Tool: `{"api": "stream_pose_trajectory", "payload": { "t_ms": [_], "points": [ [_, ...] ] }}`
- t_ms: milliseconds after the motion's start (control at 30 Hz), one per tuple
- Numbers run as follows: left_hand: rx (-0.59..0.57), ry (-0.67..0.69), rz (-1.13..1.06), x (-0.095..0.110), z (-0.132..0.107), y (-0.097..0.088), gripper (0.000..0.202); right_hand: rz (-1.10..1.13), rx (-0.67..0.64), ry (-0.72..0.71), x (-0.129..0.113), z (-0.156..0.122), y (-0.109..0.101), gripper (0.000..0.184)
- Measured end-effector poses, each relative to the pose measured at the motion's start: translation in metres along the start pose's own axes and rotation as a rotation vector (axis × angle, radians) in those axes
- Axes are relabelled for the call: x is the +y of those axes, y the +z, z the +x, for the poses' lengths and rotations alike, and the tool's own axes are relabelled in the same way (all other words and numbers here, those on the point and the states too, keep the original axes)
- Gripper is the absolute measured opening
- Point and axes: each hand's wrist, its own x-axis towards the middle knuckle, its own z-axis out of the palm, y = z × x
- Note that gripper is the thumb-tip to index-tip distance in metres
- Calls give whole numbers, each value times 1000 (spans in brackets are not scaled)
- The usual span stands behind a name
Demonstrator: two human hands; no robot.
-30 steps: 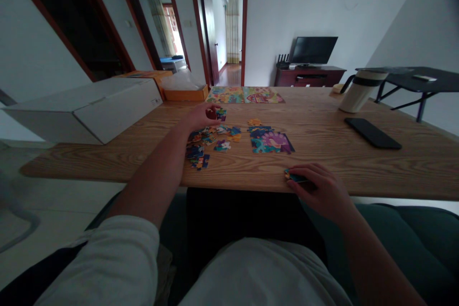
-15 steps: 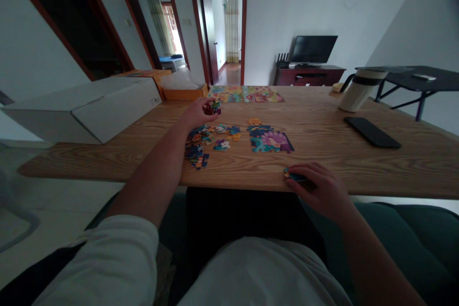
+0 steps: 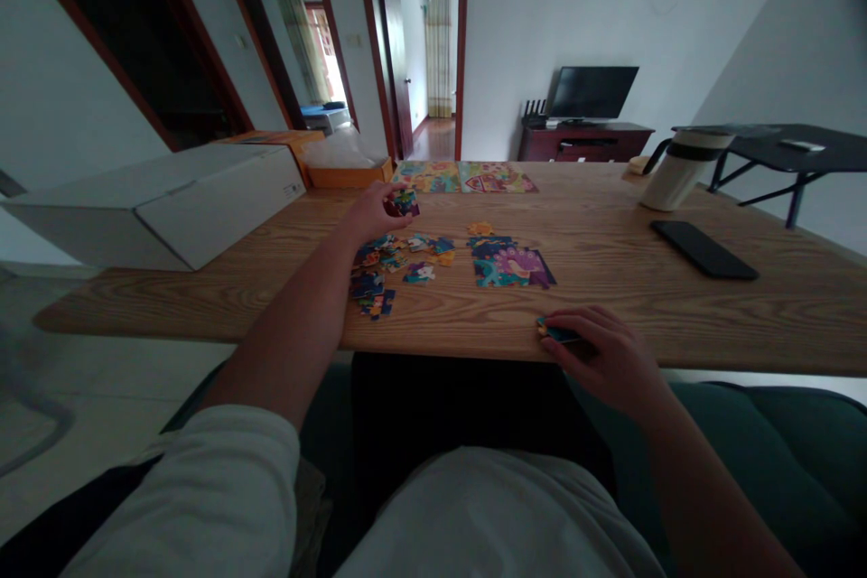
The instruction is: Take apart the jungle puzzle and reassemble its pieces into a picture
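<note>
My left hand [image 3: 375, 211] reaches to the far side of the loose pile, its fingers closed on dark, colourful puzzle pieces [image 3: 406, 201]; how many I cannot tell. By the table's front edge, my right hand [image 3: 602, 345] grips a blue puzzle piece [image 3: 561, 334] between thumb and fingers, and part of it is hidden. Several loose puzzle pieces [image 3: 389, 260] lie in a heap below my left hand. Right of them sits a joined section of puzzle [image 3: 508, 264] with a purple and pink figure. An orange piece [image 3: 480, 228] touches or nearly touches its top edge.
A colourful picture sheet [image 3: 467, 178] lies at the table's far edge. On the left are a long white box [image 3: 203, 208] and an orange tray [image 3: 352, 177] with clear plastic. To the right stand a cream jug [image 3: 684, 172] and a black phone [image 3: 703, 249].
The pieces in my left hand have tilted slightly, showing more of their printed side. My right hand and the joined section stay where they were.
</note>
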Motion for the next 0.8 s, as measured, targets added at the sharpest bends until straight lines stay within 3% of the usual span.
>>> {"api": "stream_pose_trajectory", "payload": {
  "t_ms": [467, 800],
  "points": [
    [47, 21, -14, 1, 0, 2, 66, -4, 16, -27, 2, 0, 1, 21],
    [261, -200, -136, 7, 1, -7, 63, -2, 11, -12, 2, -1, 1, 20]
  ]
}}
